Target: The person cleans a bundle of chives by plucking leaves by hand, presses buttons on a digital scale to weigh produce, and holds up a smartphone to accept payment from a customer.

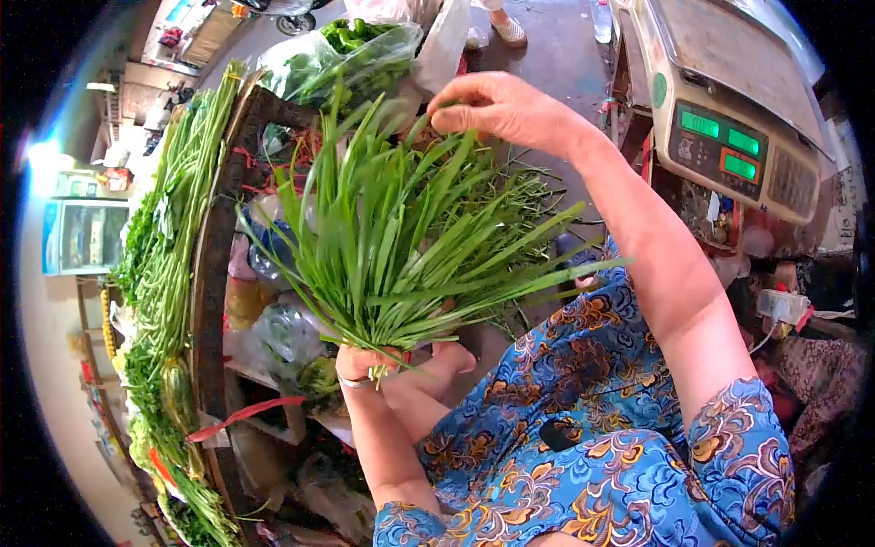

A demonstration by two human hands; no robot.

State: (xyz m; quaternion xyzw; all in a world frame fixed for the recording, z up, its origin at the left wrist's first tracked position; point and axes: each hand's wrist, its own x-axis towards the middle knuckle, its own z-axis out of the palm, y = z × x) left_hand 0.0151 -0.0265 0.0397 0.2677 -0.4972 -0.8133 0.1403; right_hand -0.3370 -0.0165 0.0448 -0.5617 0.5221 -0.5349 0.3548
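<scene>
A large bunch of long, flat green leaves [392,228] fans out in front of me, its stems gathered at the bottom. My left hand [367,362] is wrapped round the stem ends, with a bracelet at the wrist. Above the upper right of the fan is my right hand [483,108], its thumb and fingers bent together near the leaf tips. Whatever those fingers hold, if anything, is too small to make out. Loose thin green trimmings [533,196] lie lower down behind the bunch.
Piled greens and long beans [182,219] line a wooden stand at the left. Plastic bags of green vegetables [342,64] are at the top. A scale with lit green digits [720,146] stands at the upper right. Another person's foot [509,30] shows at the top.
</scene>
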